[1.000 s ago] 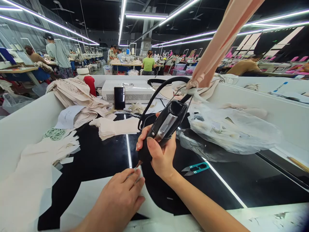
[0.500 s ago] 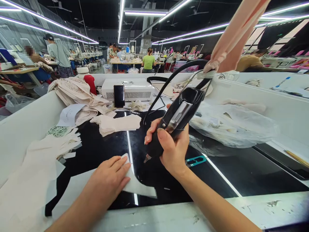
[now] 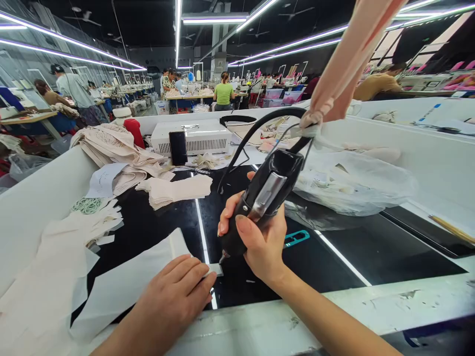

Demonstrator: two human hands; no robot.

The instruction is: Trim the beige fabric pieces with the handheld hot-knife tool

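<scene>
My left hand [image 3: 176, 291] lies flat with fingers stretched out, pressing a white fabric piece [image 3: 135, 272] onto the glossy black tabletop [image 3: 334, 262]. A narrow end of that fabric sticks out past the fingertips. My right hand [image 3: 263, 237] is wrapped round a black hand-held tool [image 3: 243, 232] with a metal lever and a small pointed metal tip. The tip points down at the fabric's narrow end; whether they touch I cannot tell. A black cable [image 3: 256, 127] and a tied pink fabric strip [image 3: 343, 64] run from the tool's upper end. Teal thread snips [image 3: 297, 239] lie beyond my right wrist.
Stacked cream fabric pieces [image 3: 178, 190] lie ahead, with more cream fabric [image 3: 44, 267] along the left. A phone [image 3: 178, 148] leans against a white vented box [image 3: 208, 138]. At the right rests a clear plastic bag [image 3: 356, 185]. White walls [image 3: 419, 148] edge the table.
My left hand has slid right and toward me, and the fabric's upper left corner now shows. The tool's tip has come down to the fabric's narrow right end. The view has shifted slightly.
</scene>
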